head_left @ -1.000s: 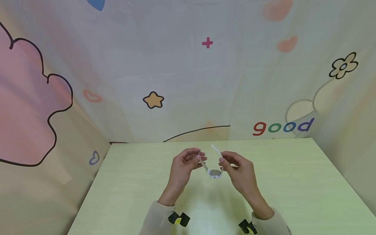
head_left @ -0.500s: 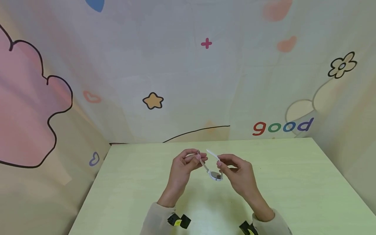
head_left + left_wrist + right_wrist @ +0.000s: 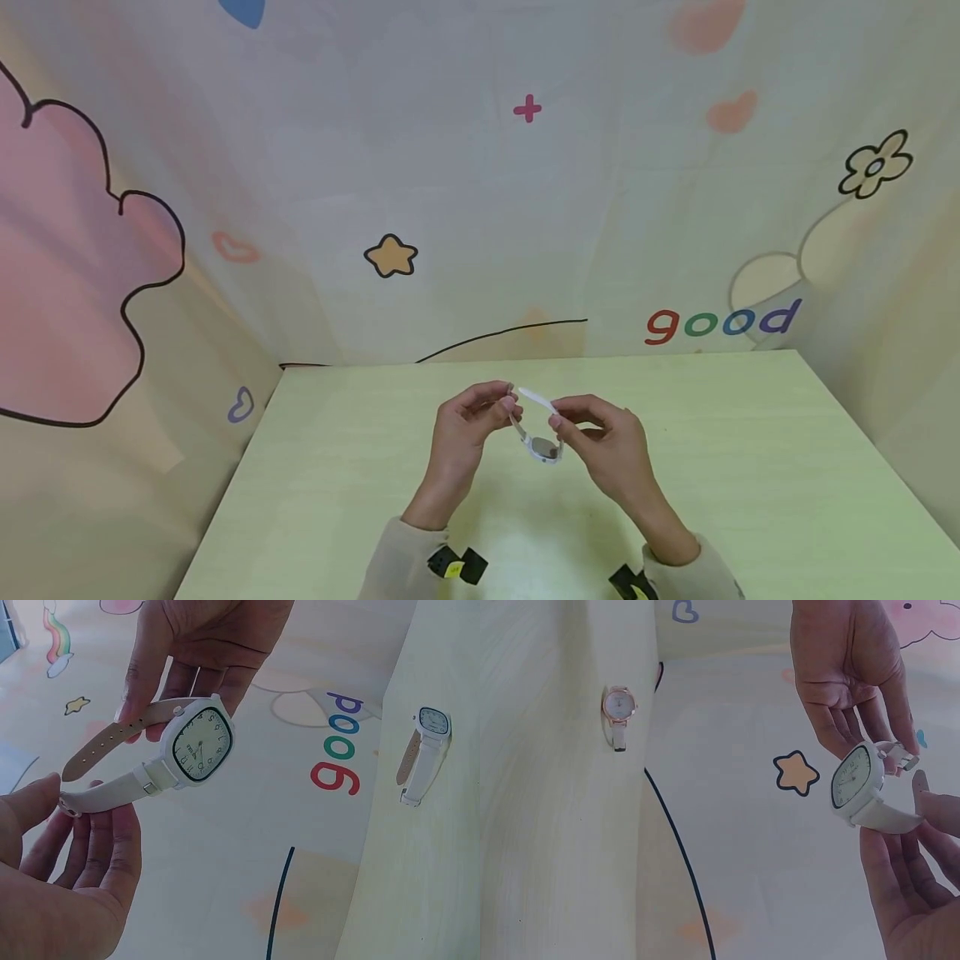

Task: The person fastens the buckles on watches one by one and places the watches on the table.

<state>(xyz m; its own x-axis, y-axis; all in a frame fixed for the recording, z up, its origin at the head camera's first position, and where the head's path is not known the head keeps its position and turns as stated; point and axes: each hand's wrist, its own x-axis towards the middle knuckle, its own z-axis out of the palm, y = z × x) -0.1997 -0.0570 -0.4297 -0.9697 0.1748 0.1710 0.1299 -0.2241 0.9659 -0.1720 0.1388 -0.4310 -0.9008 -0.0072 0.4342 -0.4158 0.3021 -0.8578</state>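
Observation:
A white wristwatch (image 3: pixel 544 449) hangs in the air between both hands, dial down and its strap curving up on either side. Its squarish dial (image 3: pixel 202 744) shows in the left wrist view. The left hand (image 3: pixel 461 433) pinches the buckle end of the strap, and the buckle (image 3: pixel 909 760) shows in the right wrist view. Between thumb and fingers, the right hand (image 3: pixel 611 442) holds the other strap half (image 3: pixel 105 748), which is tan inside and has a row of holes. Its free tip points toward the left hand, apart from the buckle.
Below the hands lies a pale table (image 3: pixel 360 467), with a printed curtain (image 3: pixel 480 183) behind it. The left wrist view has another white watch (image 3: pixel 433 722) on the table; the right wrist view has a round rose-gold one (image 3: pixel 619 705). Neither can be made out in the head view.
My right hand has shifted slightly left, and the free strap tip has swung down and left, nearer the buckle. The watch face has turned a little. The left hand has barely moved.

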